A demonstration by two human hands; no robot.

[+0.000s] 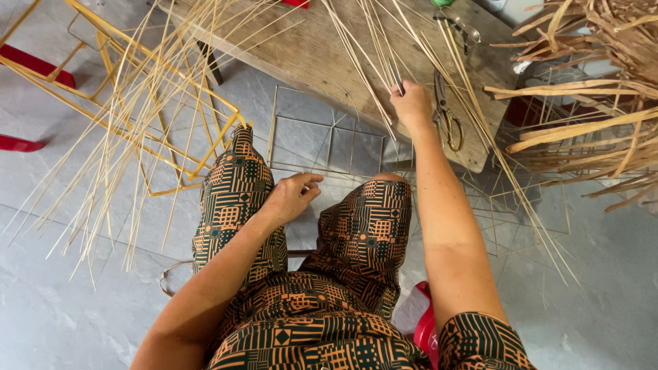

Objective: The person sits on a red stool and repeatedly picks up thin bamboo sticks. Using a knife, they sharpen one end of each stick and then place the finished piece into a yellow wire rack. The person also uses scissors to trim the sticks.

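The right hand (pixel 411 103) reached out to the wooden bench (pixel 308 48) and pinched a few thin cane strips (pixel 363 62) between clenched fingers, the strips fanning away across the bench top. Scissors (pixel 449 120) lay just beside that hand. The left hand (pixel 291 197) (fingers loosely curled, holding nothing) hovered between the knees above a wire frame (pixel 322 147).

Right hand (pixel 411 103) pinches thin reeds (pixel 373 62) on wooden table (pixel 308 48); left hand (pixel 291 196) rests by knee.
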